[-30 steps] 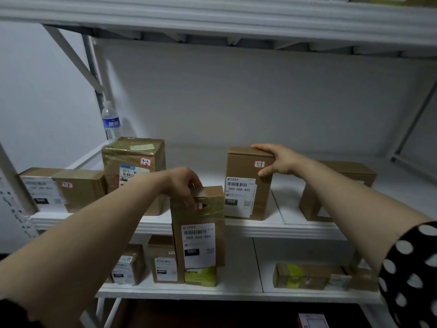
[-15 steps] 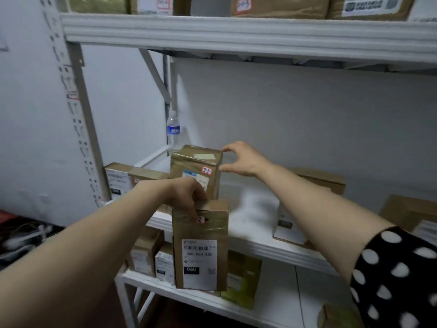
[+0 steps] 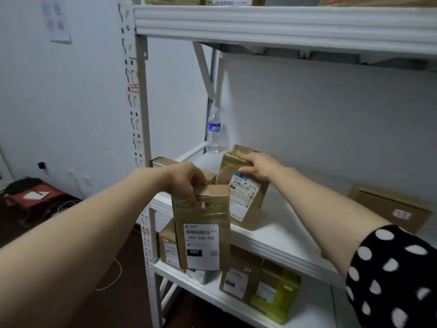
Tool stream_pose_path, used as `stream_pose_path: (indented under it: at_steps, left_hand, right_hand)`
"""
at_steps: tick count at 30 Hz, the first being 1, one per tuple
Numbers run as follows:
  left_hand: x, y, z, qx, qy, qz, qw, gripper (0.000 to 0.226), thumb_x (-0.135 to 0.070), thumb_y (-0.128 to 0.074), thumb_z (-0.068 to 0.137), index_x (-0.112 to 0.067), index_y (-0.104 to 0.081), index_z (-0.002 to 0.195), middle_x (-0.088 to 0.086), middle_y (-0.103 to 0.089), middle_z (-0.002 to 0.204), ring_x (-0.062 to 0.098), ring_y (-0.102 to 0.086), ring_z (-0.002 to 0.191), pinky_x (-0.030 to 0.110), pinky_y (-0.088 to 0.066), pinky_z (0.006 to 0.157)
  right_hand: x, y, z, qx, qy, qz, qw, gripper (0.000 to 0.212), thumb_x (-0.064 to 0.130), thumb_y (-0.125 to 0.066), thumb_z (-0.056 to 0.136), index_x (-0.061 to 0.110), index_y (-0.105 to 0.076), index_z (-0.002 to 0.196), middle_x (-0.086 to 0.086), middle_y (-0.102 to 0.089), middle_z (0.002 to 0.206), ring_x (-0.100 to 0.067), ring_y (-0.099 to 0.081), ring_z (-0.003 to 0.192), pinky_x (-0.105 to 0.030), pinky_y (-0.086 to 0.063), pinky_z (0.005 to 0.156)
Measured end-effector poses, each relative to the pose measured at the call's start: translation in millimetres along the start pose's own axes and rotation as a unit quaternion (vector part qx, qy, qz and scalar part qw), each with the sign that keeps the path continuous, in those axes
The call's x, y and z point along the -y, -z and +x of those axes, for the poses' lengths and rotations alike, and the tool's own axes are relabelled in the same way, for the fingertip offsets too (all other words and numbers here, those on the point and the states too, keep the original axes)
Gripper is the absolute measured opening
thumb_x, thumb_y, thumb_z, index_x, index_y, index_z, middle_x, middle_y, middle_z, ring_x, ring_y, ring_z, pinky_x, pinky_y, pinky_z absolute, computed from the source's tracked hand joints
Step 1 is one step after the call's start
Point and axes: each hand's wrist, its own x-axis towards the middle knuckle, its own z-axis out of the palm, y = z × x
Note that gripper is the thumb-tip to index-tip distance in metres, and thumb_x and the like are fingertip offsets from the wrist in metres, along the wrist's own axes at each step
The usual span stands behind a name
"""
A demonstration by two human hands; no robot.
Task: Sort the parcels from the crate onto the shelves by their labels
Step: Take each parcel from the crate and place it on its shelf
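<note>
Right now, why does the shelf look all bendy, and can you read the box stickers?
Head view: the wide lens makes the post lean and the upper shelf slant; the label on the front parcel in the left hand reads 060; tape shines on the tilted parcel in the right hand; the sticker on the far box is blurred.

parcel (image 3: 201, 233): brown cardboard, glossy tape (image 3: 212, 209) | shelf (image 3: 279, 233): matt white metal

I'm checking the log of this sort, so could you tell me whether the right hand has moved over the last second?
Yes. The right hand went left along the shelf toward the water bottle and now grips the taped parcel.
</note>
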Motion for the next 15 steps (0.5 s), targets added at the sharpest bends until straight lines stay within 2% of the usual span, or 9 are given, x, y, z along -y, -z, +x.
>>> stream_pose_path:
  at_steps: [4,8,12,15]
  left_hand:
    - [-14,7,5,-0.003,-0.007,0.01,1.0,0.063,-0.019,-0.08,0.072,-0.017,-0.054,0.13,-0.005,-0.056,0.111,0.014,-0.054,0.1,0.024,-0.044,0.086]
    - [-32,14,14,-0.008,-0.021,0.011,1.0,0.062,-0.015,-0.08,0.072,-0.015,-0.055,0.129,0.0,-0.059,0.119,0.016,-0.054,0.104,0.028,-0.044,0.096]
    - [-56,21,25,-0.025,-0.046,0.03,0.998,0.061,-0.015,-0.08,0.073,-0.013,-0.055,0.129,-0.002,-0.056,0.109,0.016,-0.053,0.1,0.025,-0.044,0.088]
    - [-68,27,34,-0.035,-0.064,0.047,0.996,0.059,-0.015,-0.079,0.074,-0.013,-0.055,0.128,-0.003,-0.055,0.106,0.016,-0.053,0.097,0.025,-0.045,0.085]
  right_hand:
    - [-26,9,-24,0.019,-0.021,0.011,1.0,0.059,0.04,-0.055,0.092,0.032,-0.033,0.146,-0.001,-0.033,0.153,-0.027,-0.036,0.135,-0.029,-0.031,0.105]
    - [-51,14,-56,0.03,-0.055,0.036,0.997,0.058,0.035,-0.056,0.093,0.034,-0.032,0.146,-0.001,-0.029,0.154,-0.028,-0.035,0.136,-0.031,-0.028,0.107]
    - [-69,21,-88,0.029,-0.081,0.046,0.995,0.057,0.027,-0.055,0.094,0.032,-0.032,0.146,-0.004,-0.03,0.153,-0.029,-0.033,0.135,-0.034,-0.026,0.108]
    - [-77,22,-102,0.02,-0.101,0.076,0.992,0.055,0.024,-0.054,0.095,0.032,-0.033,0.145,-0.005,-0.038,0.146,-0.027,-0.04,0.129,-0.031,-0.03,0.101]
